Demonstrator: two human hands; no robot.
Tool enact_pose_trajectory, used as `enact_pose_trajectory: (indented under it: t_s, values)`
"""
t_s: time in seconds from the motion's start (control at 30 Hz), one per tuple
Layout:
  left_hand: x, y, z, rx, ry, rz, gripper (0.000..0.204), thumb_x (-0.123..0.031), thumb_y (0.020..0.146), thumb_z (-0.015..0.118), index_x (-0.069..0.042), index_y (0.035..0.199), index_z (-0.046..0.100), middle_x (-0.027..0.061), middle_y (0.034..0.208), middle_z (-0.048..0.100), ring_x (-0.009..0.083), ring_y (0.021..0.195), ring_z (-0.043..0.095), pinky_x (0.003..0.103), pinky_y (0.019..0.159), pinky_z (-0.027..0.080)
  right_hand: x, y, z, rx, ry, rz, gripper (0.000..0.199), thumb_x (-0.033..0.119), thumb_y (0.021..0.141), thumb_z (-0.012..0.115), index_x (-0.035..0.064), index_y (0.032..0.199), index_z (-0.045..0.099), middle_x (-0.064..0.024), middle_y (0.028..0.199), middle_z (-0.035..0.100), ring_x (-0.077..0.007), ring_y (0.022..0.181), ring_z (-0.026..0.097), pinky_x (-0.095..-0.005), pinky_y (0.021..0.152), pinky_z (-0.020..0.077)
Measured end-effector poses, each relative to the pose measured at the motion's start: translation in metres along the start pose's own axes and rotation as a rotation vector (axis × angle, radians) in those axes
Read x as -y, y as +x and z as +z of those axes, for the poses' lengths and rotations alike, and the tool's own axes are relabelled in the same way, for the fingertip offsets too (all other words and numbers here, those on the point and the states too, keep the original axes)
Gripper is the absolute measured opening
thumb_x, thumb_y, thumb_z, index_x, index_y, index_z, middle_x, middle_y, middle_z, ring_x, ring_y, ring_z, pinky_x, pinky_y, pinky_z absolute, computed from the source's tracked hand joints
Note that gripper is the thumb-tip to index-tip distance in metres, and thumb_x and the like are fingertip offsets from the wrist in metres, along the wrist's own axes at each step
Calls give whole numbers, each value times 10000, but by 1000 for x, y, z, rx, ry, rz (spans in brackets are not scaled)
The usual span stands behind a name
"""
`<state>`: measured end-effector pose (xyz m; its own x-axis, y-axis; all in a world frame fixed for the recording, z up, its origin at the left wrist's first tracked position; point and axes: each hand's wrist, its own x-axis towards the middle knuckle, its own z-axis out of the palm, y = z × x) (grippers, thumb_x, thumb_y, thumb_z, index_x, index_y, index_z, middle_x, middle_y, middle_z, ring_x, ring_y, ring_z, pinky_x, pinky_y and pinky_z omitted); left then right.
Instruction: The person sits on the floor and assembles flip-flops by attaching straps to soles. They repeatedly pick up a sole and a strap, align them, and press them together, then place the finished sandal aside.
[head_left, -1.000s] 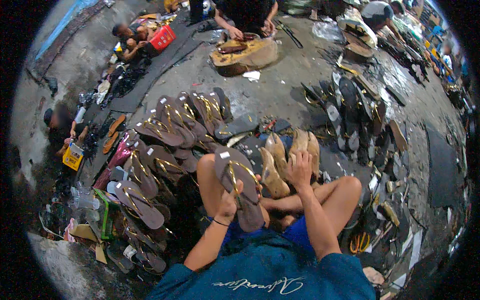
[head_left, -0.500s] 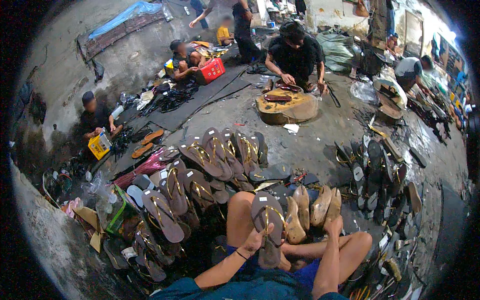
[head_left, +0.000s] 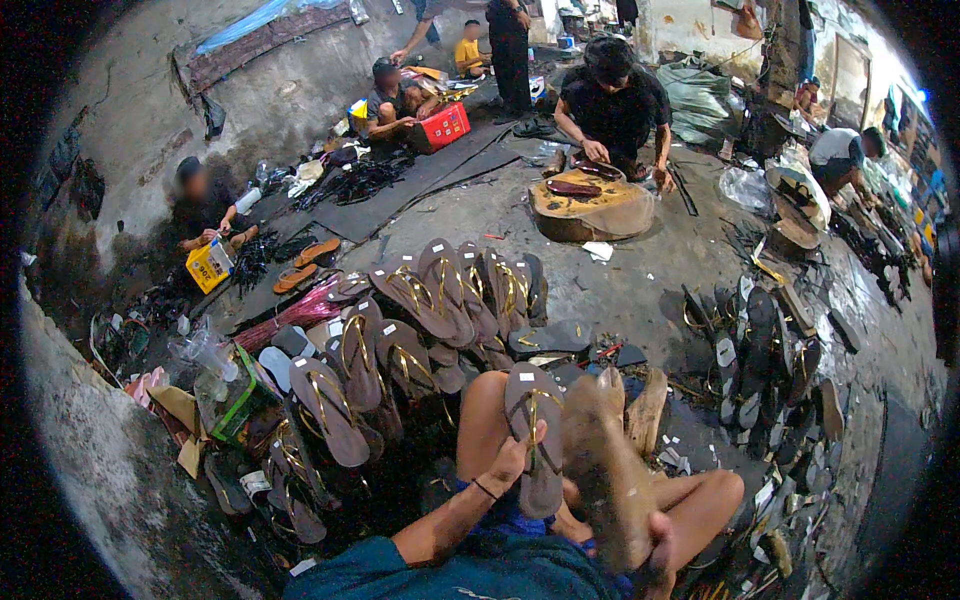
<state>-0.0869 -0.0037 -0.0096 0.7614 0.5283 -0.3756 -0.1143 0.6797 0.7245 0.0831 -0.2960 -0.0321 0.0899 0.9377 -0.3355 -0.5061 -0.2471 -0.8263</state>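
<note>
My left hand (head_left: 512, 458) grips a brown flip-flop (head_left: 535, 400) by its side, thumb near the gold straps. The sandal stands nearly upright, its toe end away from me and a small white label near that end. Close by on its right, my right hand (head_left: 657, 548) is closed around the lower end of a wooden shoe last (head_left: 612, 490), which is smeared by motion. Beyond that, another wooden last (head_left: 648, 408) stands upright between my knees. The blurred last partly covers the forms behind it, so I cannot tell how they stand.
Brown flip-flops (head_left: 408, 300) with gold straps are heaped ahead and left. More dark sandals (head_left: 760, 325) stand in rows at right. A co-worker bends over a wooden block (head_left: 590, 220) bearing shoe pieces. Others sit left by a yellow box (head_left: 208, 266) and a red box (head_left: 443, 127).
My right hand has drawn a wooden last from the group, down toward me and beside the flip-flop. My left hand holds the sandal in nearly the same place. The view has shifted slightly.
</note>
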Motion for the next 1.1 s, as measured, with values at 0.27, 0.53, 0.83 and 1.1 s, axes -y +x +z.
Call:
enact_pose_trajectory:
  t_s: [0.27, 0.53, 0.83, 1.1]
  values:
    - [16, -18, -6, 353, -375, -24, 418, -260, 973, 522, 4, 1296, 493, 108, 1238, 579, 231, 1074, 597, 391, 940, 484, 81, -8, 184, -557, -915, -351, 527, 200, 841, 689, 17, 1300, 505, -248, 1103, 622, -384, 975, 628, -408, 824, 505]
    - [39, -4, -35, -22, -50, -9, 390, -314, 979, 521, -22, 1229, 584, 50, 1274, 557, 160, 1098, 570, 324, 961, 450, 78, -40, 147, -497, 5, -122, 515, 225, 863, 674, 0, 1301, 524, -80, 1127, 630, -201, 965, 593, -311, 861, 459]
    - [54, 11, -44, 47, -115, 62, 513, -424, 995, 426, -35, 1321, 495, 66, 1293, 534, 172, 1157, 527, 322, 995, 420, 55, -29, 166, -612, -497, -240, 507, 254, 860, 666, -20, 1267, 538, -155, 1108, 646, -289, 975, 623, -354, 854, 483]
    - [37, -28, -12, 50, -104, 118, 760, -636, 954, 273, -40, 1416, 366, 157, 1352, 487, 274, 1228, 496, 408, 1060, 388, 82, -7, 190, -552, -1070, -286, 559, 228, 772, 730, -28, 1226, 526, -203, 1063, 646, -356, 927, 651, -417, 783, 529]
